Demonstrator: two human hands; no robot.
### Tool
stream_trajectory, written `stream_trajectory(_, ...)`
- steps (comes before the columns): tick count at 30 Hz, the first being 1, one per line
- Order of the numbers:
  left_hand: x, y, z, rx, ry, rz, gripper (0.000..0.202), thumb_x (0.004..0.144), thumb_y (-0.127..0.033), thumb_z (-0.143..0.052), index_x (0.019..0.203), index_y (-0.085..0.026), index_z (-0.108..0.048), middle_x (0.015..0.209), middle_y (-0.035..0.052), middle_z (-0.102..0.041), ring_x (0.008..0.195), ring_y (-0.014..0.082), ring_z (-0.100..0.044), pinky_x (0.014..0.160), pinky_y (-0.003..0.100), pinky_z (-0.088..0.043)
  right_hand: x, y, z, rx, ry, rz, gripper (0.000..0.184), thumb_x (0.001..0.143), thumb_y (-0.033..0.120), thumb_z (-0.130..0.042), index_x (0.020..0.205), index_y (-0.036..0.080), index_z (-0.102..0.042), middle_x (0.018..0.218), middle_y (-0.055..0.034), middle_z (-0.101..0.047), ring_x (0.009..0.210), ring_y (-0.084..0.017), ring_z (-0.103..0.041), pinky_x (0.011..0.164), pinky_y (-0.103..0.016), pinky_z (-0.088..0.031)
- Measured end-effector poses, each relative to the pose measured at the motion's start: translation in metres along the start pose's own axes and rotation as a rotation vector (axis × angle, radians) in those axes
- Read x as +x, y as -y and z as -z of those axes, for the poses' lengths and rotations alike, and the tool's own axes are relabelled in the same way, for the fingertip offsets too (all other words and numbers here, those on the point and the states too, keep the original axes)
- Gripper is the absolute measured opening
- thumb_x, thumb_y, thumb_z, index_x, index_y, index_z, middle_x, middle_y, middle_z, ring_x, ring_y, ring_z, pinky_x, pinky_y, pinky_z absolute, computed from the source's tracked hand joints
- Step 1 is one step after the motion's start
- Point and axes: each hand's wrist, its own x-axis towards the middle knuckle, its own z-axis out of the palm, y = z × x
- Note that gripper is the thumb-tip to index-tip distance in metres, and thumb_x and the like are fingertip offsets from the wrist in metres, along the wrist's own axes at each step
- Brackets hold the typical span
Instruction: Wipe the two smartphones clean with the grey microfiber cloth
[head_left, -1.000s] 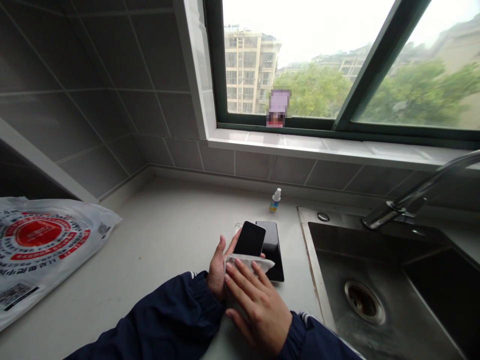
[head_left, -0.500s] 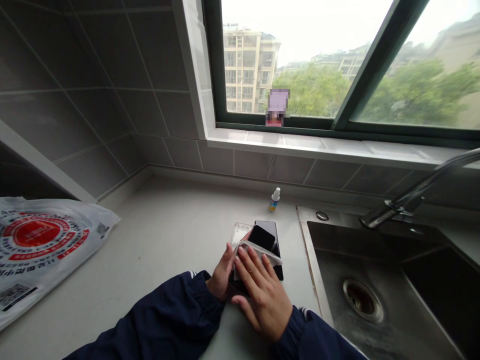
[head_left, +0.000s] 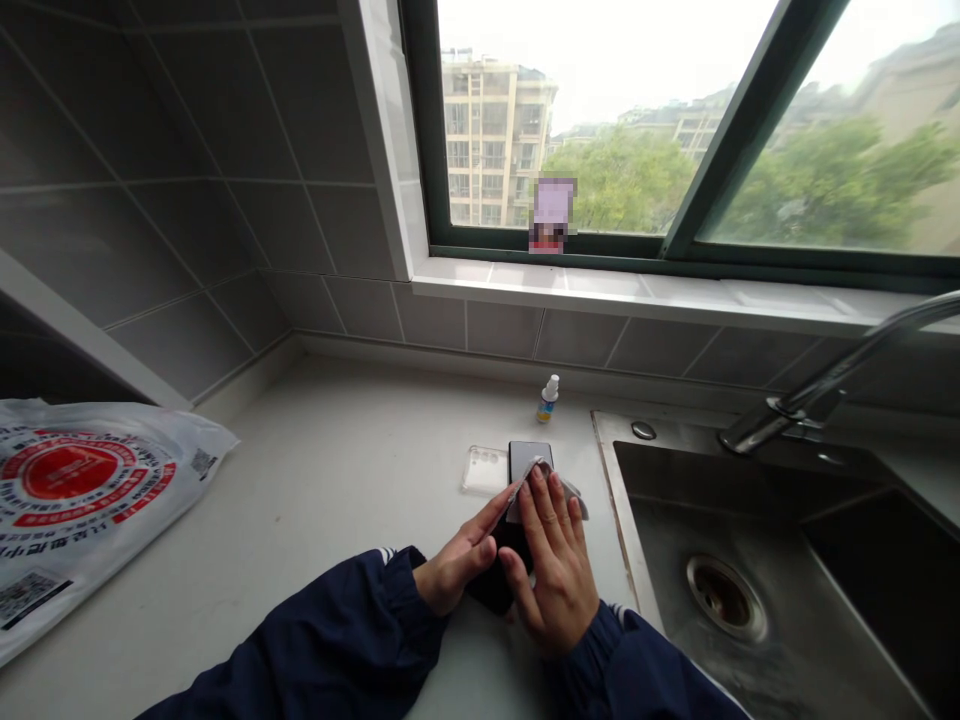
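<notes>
Pressing cloth [head_left: 514, 511] on phone [head_left: 492, 586], right hand [head_left: 557, 570], spray bottle [head_left: 547, 404] upright, contents unclear

One cloth [head_left: 571, 489], one bottle [head_left: 548, 404], one case [head_left: 484, 470]

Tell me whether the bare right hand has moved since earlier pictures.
Yes: the right hand moved forward and rightward, nearer the grey rectangular steel sink.

White countertop [head_left: 330, 460], spray bottle [head_left: 547, 402] (upright) near its back edge, clear case [head_left: 484, 472] just beside dark flat device [head_left: 529, 452] toward the right edge, printed bag [head_left: 90, 500] at left.
</notes>
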Motion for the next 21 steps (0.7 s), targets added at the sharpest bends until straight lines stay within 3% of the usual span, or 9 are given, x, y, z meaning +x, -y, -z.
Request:
stream_trajectory(4, -0.0025, 0.0029, 0.0003, 0.008, 0.020, 0.033, 0.068, 0.092, -0.054, -0.046, 0.152, -0.026, -0.031, 0.163, 0.0047, -0.019, 0.151, 0.0347, -0.007, 0.121, 0.054, 0.000, -0.0003, -0.0007, 0.0016, 0.032, -0.040, -0.038, 0.067, 0.099, 0.031, -0.040, 0.157, 0.011, -0.013, 0.162, -0.0163, -0.015, 0.149, -0.039, -0.013, 0.115, -0.061, -0.021)
stream_trajectory(11, -0.0015, 0.0051, 0.0021, 0.042, 0.039, 0.008, 0.069, 0.092, -0.055, -0.046, 0.153, -0.027, -0.029, 0.164, 0.0042, -0.016, 0.151, 0.0318, -0.009, 0.122, 0.049, -0.004, 0.0007, -0.0002, 0.0028, 0.040, -0.027, -0.030, 0.068, 0.099, 0.030, -0.042, 0.157, 0.012, -0.013, 0.162, -0.0167, -0.016, 0.149, -0.040, -0.011, 0.115, -0.062, -0.022)
stream_trajectory(21, -0.0018, 0.0026, 0.0024, 0.036, -0.053, -0.055, 0.056, 0.098, -0.047, -0.038, 0.152, -0.031, -0.031, 0.162, 0.0016, -0.023, 0.150, 0.0270, -0.014, 0.124, 0.046, -0.007, 0.0012, 0.0044, 0.0006, 0.007, 0.073, 0.065, 0.067, 0.098, 0.030, -0.044, 0.156, 0.010, -0.017, 0.161, -0.0150, -0.022, 0.149, -0.037, -0.014, 0.117, -0.057, -0.021)
